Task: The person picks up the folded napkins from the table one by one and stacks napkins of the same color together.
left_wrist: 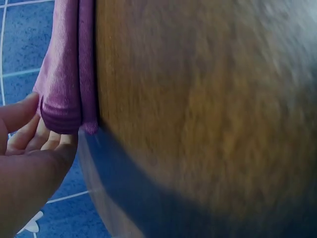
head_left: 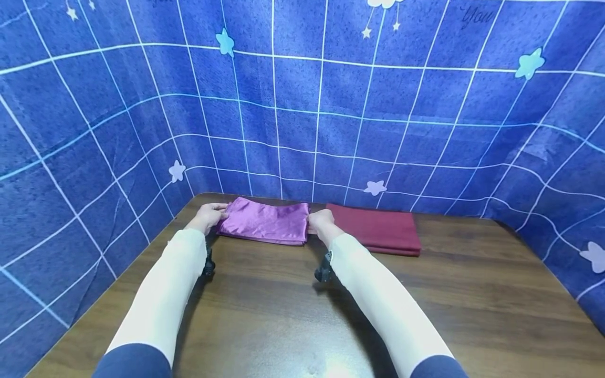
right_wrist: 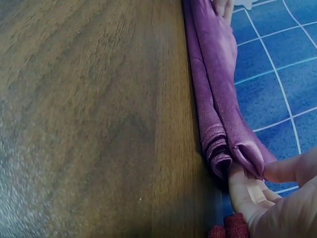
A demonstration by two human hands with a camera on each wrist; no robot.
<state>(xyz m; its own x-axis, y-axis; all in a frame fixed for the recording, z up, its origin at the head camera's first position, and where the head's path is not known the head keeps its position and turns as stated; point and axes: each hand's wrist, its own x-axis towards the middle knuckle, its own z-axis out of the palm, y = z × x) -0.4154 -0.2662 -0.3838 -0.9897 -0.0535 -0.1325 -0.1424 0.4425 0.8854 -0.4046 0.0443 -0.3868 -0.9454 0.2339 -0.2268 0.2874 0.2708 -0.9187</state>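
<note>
A folded purple satin cloth lies near the far edge of the table, its layers stacked. My left hand pinches its left end; in the left wrist view the thumb is on top and the fingers are tucked beneath the upper fold. At the other end my right hand pinches the cloth's right side, thumb above and fingers under the upper layer in the right wrist view. Just right of that hand lies a folded dark red cloth, its left part partly covered by the hand.
The brown wooden table extends toward me. A blue curtain with white grid lines and stars hangs close behind the far edge and along both sides. Small dark devices are strapped at my wrists.
</note>
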